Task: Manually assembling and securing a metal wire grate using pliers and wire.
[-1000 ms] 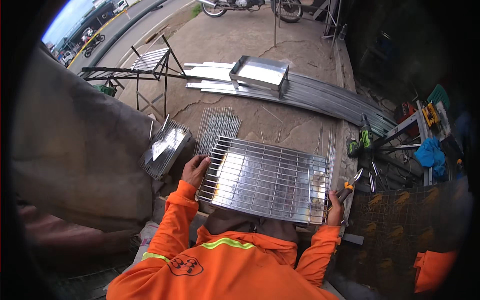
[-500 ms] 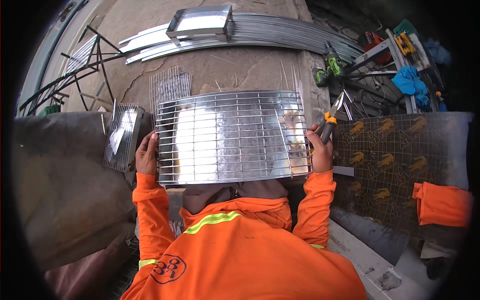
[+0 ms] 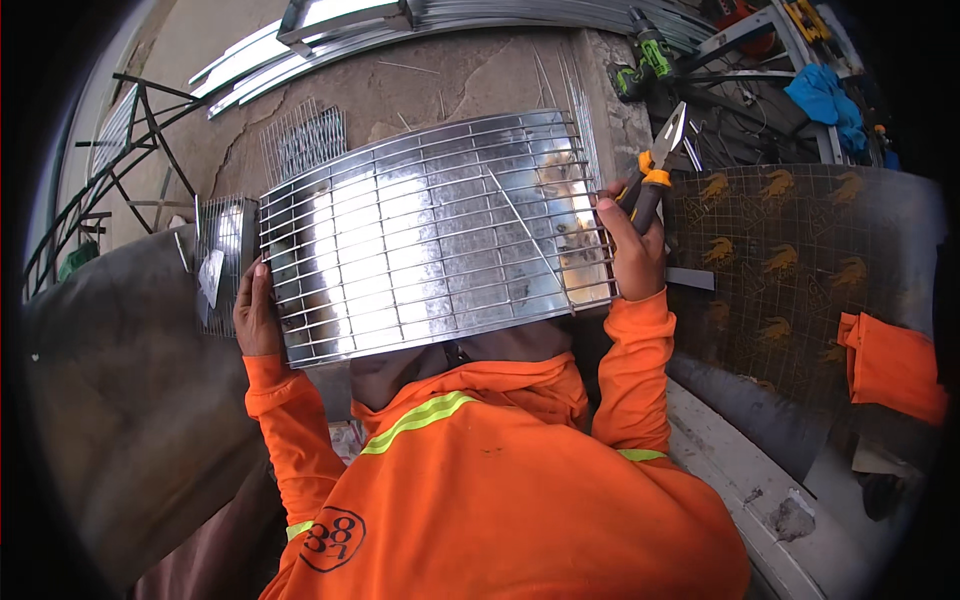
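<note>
Over my lap I hold a wide, shiny sheet-metal tray with a wire grid (image 3: 400, 230) across its face. Its left edge sits in my left hand (image 3: 258, 315), fingers closed around it. My right hand (image 3: 637, 250) is closed at the right edge and also holds combination pliers (image 3: 655, 170) with orange and dark grey handles, their jaws pointing up and away. One thin wire (image 3: 525, 232) runs slantwise over the right part of the grid. Left of the tray, a smaller wire-grid piece (image 3: 222, 255) rests with a pale scrap on it.
Beyond the tray lie a loose mesh piece (image 3: 305, 140), long metal strips (image 3: 260, 65) and a metal frame (image 3: 345, 20). A green drill (image 3: 645, 60) and blue cloth (image 3: 828, 105) are at far right. Orange cloth (image 3: 890, 370) lies on the dark printed sheet (image 3: 770, 270). Black metal framework (image 3: 150, 150) stands left.
The tray has shifted left and tilted, its left end now lower and its right end higher. Both hands keep their hold, and the pliers have risen with my right hand.
</note>
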`<state>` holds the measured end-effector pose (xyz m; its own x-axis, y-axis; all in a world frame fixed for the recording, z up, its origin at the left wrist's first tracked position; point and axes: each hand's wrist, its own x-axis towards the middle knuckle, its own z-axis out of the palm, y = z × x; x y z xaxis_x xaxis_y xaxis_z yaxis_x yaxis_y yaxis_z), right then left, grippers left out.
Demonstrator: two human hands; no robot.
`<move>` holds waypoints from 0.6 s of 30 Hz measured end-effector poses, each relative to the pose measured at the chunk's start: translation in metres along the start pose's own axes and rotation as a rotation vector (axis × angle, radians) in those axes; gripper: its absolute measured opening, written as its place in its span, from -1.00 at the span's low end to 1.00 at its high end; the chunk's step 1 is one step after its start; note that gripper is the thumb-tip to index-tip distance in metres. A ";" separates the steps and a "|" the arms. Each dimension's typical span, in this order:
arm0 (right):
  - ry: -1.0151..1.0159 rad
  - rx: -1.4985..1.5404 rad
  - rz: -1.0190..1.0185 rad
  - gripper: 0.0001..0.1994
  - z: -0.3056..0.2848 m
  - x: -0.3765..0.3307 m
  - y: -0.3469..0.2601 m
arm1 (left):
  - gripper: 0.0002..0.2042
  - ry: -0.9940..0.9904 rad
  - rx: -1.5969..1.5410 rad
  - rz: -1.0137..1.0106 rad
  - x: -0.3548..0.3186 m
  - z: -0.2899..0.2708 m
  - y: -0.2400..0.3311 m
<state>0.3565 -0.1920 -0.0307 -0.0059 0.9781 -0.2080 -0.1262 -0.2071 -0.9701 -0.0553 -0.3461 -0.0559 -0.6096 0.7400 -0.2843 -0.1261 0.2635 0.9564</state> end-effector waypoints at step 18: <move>-0.078 -0.031 0.095 -0.68 -0.007 0.012 0.012 | -0.66 -0.274 0.622 0.402 -0.022 0.089 0.102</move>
<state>0.3622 -0.1828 -0.0462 -0.0933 0.9524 -0.2902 -0.0905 -0.2983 -0.9502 0.0150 -0.2806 0.0419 -0.2908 0.9567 -0.0084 0.5731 0.1812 0.7992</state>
